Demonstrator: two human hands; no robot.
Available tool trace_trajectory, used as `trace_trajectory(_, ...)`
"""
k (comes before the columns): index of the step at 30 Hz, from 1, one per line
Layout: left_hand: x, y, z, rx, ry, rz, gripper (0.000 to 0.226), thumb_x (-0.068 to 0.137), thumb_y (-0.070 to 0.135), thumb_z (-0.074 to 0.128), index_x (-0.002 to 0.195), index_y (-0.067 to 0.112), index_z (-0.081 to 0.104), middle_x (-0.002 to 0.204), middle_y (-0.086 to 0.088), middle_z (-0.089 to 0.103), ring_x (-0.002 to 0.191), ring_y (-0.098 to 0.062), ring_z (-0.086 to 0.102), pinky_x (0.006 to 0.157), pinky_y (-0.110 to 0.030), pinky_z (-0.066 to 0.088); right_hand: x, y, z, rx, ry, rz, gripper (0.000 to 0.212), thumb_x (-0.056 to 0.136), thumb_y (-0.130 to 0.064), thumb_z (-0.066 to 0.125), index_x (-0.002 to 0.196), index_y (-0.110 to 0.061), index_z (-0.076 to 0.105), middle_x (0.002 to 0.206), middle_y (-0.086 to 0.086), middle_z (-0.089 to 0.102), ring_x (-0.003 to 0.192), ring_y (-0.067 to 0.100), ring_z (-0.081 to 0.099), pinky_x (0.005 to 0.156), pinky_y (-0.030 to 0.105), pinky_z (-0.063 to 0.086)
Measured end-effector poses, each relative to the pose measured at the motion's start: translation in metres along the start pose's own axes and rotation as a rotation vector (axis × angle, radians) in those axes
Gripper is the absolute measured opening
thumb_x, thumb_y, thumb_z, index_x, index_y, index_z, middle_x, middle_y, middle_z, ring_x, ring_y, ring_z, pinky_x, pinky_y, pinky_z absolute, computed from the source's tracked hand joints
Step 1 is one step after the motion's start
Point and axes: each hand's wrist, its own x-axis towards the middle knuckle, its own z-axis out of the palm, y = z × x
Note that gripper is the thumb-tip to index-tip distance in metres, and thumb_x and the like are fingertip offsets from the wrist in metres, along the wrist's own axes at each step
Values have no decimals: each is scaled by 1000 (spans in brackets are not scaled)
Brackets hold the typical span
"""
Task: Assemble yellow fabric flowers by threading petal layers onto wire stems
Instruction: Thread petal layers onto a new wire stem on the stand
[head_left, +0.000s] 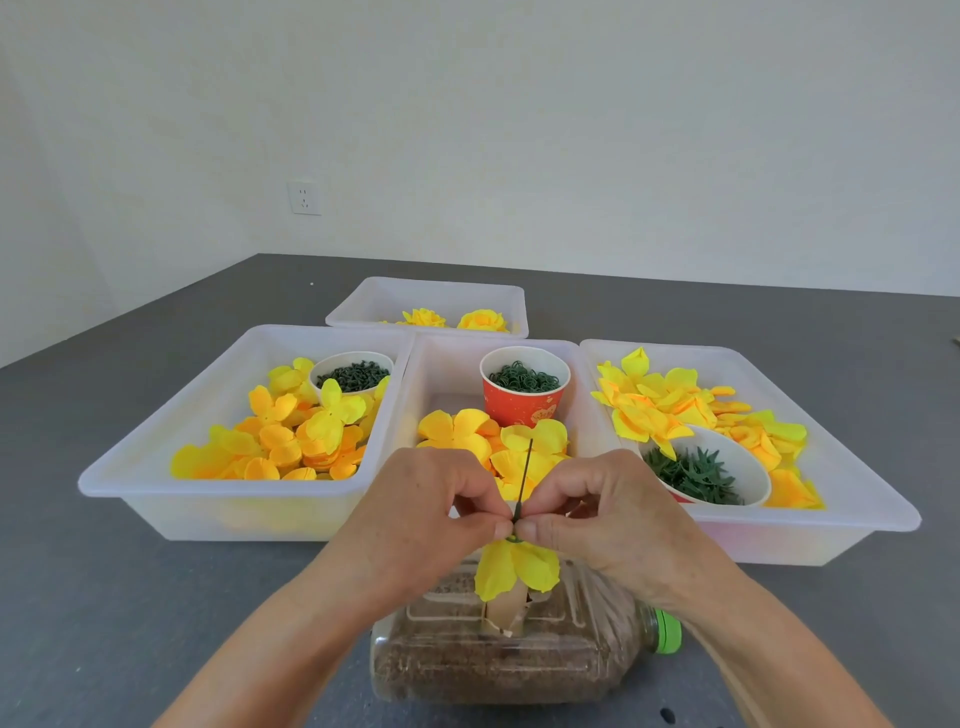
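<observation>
A thin dark green wire stem (523, 478) stands upright between my two hands. My left hand (431, 509) and my right hand (597, 509) both pinch it with thumb and forefinger, just above a small green ring (513, 539). Under the ring a yellow petal layer (517, 569) hangs on the stem, over a brown holder in a plastic bottle (498, 660) lying on its side. Loose yellow petals (457, 431) lie in the middle tray behind my hands.
Three white trays stand in a row: a left tray (156, 467) with petals and a cup of green rings, a middle one with a red cup (523, 402), a right tray (857, 493) with petals and a bowl of green leaves (701, 475). A far tray (431, 291) holds finished flowers.
</observation>
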Motion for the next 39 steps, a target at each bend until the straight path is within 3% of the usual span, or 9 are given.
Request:
trace_trajectory(7, 0, -5, 0, -63, 0, -45, 15, 72, 12, 78, 64, 25, 73, 71, 7, 70, 72, -7, 63, 74, -24, 50, 7, -1, -9, 50, -92, 30, 16, 72, -11, 78, 62, -23, 73, 64, -4, 69, 59, 0, 57, 59, 15, 45)
trace_trajectory(14, 21, -25, -9, -278, -66, -153, 12, 77, 14, 74, 66, 20, 75, 67, 0, 69, 66, -6, 60, 68, -22, 47, 58, 28, -25, -107, 170, 98, 14, 82, -11, 70, 73, -21, 72, 51, -20, 61, 52, -8, 52, 59, 17, 38)
trace_trajectory(19, 48, -44, 2, -114, 91, -190, 12, 80, 18, 72, 69, 15, 72, 72, -16, 68, 64, -17, 55, 63, -31, 47, 100, 54, -8, -528, 0, 206, 31, 84, -27, 68, 114, -21, 67, 125, -3, 60, 115, 15, 52, 97, 27, 40)
trace_trajectory(22, 59, -52, 8, -91, 123, -194, 13, 81, 18, 71, 68, 16, 71, 64, -10, 65, 60, -14, 53, 56, -23, 41, 114, 61, 2, -738, -49, 233, 46, 85, -39, 63, 125, -17, 57, 131, 2, 55, 123, 21, 46, 101, 32, 37)
trace_trajectory(25, 70, -58, 13, -59, 149, -221, 11, 82, 17, 70, 72, 11, 72, 71, -13, 68, 65, -18, 58, 64, -31, 48, 118, 66, 9, -820, -3, 244, 48, 84, -39, 63, 123, -12, 55, 125, 5, 57, 119, 23, 49, 97, 32, 39)
trace_trajectory(29, 79, -67, 17, -79, 164, -267, 11, 82, 15, 69, 75, 7, 71, 74, -11, 69, 68, -20, 61, 71, -36, 52, 120, 68, 12, -714, 47, 282, 11, 81, -27, 66, 86, -16, 64, 88, -2, 60, 93, 20, 54, 75, 28, 42)
trace_trajectory(32, 81, -70, 17, -136, 175, -296, 10, 82, 15, 69, 76, 7, 71, 68, -5, 67, 59, -14, 59, 68, -34, 52, 121, 68, 8, -611, 116, 270, 43, 90, -25, 56, 52, -19, 38, 57, -6, 37, 72, 18, 42, 58, 21, 29)
trace_trajectory(35, 82, -72, 18, -155, 170, -301, 10, 82, 16, 69, 76, 9, 71, 67, -3, 66, 58, -11, 60, 69, -34, 53, 121, 68, 2, -367, 330, 260, 35, 89, -14, 55, 56, -13, 41, 53, -4, 34, 55, 15, 36, 48, 20, 27)
trace_trajectory(39, 82, -73, 18, -189, 187, -299, 9, 81, 15, 71, 72, 16, 70, 67, -1, 66, 58, -10, 60, 68, -32, 53, 116, 58, -3, 129, 568, 256, 14, 81, -5, 66, 76, 8, 66, 70, 28, 60, 63, 18, 45, 67, 44, 49)
